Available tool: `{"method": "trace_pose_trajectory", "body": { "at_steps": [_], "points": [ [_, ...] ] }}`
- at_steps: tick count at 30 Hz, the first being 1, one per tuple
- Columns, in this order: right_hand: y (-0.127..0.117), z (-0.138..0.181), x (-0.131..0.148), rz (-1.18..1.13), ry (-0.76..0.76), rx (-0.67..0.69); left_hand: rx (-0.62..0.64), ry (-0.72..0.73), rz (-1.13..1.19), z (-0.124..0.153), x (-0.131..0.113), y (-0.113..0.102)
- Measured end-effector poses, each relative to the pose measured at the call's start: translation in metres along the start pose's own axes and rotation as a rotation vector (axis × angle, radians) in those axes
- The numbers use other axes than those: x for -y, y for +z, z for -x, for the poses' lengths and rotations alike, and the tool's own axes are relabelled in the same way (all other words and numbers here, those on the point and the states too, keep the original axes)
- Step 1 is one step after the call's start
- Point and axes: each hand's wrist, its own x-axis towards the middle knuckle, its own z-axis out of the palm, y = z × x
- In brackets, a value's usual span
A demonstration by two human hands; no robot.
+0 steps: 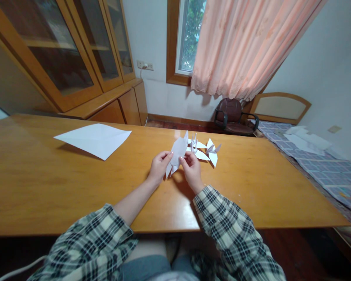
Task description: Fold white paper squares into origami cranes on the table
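A partly folded sheet of white paper [179, 147] is held up above the table between both hands. My left hand [158, 167] pinches its left edge between thumb and fingers. On the right edge, my right hand [192, 170] grips it with the thumb in front and the fingers behind. Pointed flaps stick out at the paper's lower end and at its upper right corner. Just beyond my right hand lie folded paper cranes, one of them [213, 151] standing apart at the right; the others are partly hidden behind the held paper.
A creased white paper sheet [96, 138] rests on the wooden table [76, 191] to the left. Beyond the table are a glass-fronted cabinet [93, 47], a pink curtain [242, 43] and a dark chair [232, 113]. A bed [312, 164] with a checked cover stands at the right.
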Motion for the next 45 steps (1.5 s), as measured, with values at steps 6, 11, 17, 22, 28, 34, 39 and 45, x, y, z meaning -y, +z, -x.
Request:
{"method": "trace_pose_trajectory", "body": {
  "at_steps": [6, 11, 17, 22, 28, 34, 39, 45],
  "points": [
    [-0.006, -0.002, -0.004, -0.015, 0.072, 0.006, 0.120, -0.086, -0.008, 0.000, -0.002, -0.001],
    [-0.007, -0.002, -0.002, -0.053, 0.124, -0.012, 0.112, -0.026, -0.011, -0.003, 0.003, -0.002],
    [-0.006, 0.000, 0.002, -0.101, 0.169, 0.009, 0.088, 0.068, -0.201, -0.005, 0.008, -0.004],
    [-0.005, 0.000, -0.002, -0.173, 0.224, 0.006, 0.014, 0.165, -0.339, -0.006, 0.015, -0.008],
    [-0.007, -0.001, -0.005, -0.209, 0.334, -0.049, 0.209, 0.277, -0.589, -0.002, 0.009, -0.010],
    [-0.011, -0.002, -0.003, -0.124, 0.354, -0.040, 0.224, 0.130, -0.483, -0.002, 0.008, -0.010],
    [-0.012, -0.002, -0.006, -0.131, 0.396, 0.020, 0.207, 0.040, -0.419, -0.003, 0.011, -0.013],
    [-0.015, -0.004, -0.008, -0.173, 0.414, 0.049, 0.255, 0.067, -0.517, 0.000, 0.009, -0.013]
  ]
}}
